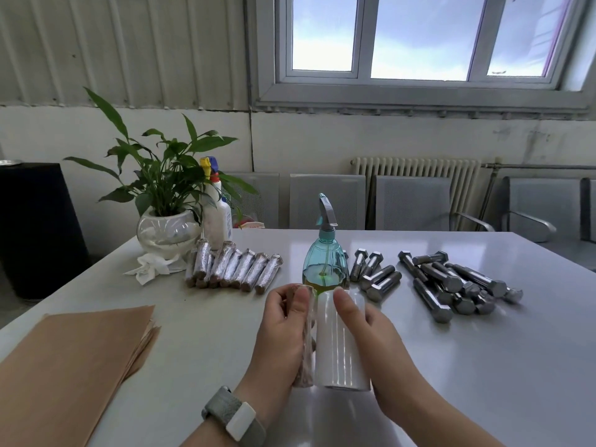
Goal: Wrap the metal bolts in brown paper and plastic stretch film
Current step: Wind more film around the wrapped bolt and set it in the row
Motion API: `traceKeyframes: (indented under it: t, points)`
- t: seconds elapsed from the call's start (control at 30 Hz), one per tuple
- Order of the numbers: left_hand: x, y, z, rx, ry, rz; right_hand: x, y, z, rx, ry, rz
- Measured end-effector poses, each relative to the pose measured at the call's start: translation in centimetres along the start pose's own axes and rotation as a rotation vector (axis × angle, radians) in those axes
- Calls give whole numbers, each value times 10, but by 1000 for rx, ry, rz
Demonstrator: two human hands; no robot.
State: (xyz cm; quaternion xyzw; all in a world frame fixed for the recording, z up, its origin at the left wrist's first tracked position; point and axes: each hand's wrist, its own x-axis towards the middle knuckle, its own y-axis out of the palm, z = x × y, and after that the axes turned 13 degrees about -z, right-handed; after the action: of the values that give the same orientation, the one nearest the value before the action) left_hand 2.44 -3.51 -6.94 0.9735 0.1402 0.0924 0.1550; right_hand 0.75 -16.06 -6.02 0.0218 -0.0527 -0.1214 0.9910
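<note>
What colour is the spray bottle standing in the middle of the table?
Translucent teal-blue with a grey trigger, seen in the head view: spray bottle.

head view, close above table [451, 366], facing window [419, 37].

A paper-wrapped bolt [306, 343] stands upright against a white stretch film roll [342, 343]. Wrapped bundles [232, 269] lie in a row at left; bare steel bolts [451, 282] are heaped at right. Brown paper sheets [74, 359] lie stacked flat, near left.
</note>
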Motion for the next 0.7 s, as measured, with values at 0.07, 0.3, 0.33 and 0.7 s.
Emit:
traceKeyframes:
  t: [0.07, 0.3, 0.33, 0.7]
  points:
    - [-2, 0, 0, -11, 30, 2, -4, 3, -1, -86, -132, -85]
    - [-11, -1, -3, -424, -358, 169, -10, 9, 2, -165, -226, -149]
    - [-10, -2, -2, -453, -398, 171, -10, 9, 2, -200, -221, -155]
    - [4, -1, 9, -148, -293, 59, 1, -1, 2, 209, 418, 215]
